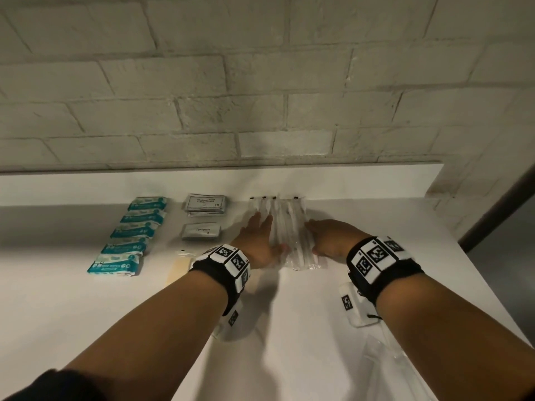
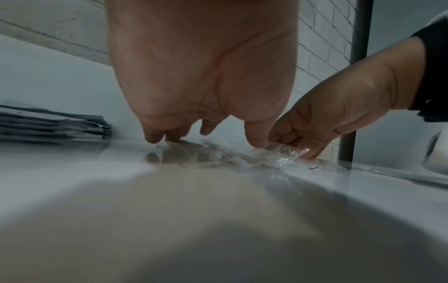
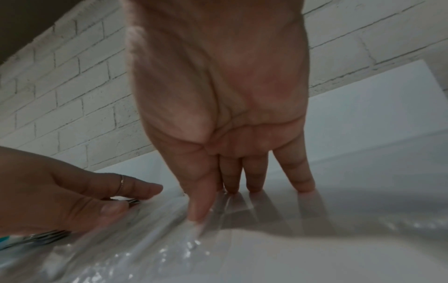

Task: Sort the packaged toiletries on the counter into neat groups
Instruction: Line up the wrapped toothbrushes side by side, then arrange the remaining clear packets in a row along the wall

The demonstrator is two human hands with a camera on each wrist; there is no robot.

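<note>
Several clear-wrapped white toothbrushes [image 1: 286, 227] lie side by side on the white counter [image 1: 86, 308], black tips toward the wall. My left hand [image 1: 257, 235] lies flat along their left side, fingers straight, thumb on the wrappers [image 2: 218, 155]. My right hand [image 1: 324, 235] presses in from the right with straight fingers, fingertips [image 3: 196, 216] on the crinkled plastic [image 3: 145, 249]. Left of them sit a stack of grey shampoo sachets [image 1: 206, 204], grey toothpaste sachets [image 1: 202, 230] and a row of teal wipe packs [image 1: 130, 235].
A brick wall [image 1: 260, 82] backs the counter. A small clear-wrapped beige item [image 1: 181, 264] lies by my left wrist. An empty clear plastic bag [image 1: 388, 360] sits at the near right. The counter ends at the right, beside a dark post [image 2: 356, 76].
</note>
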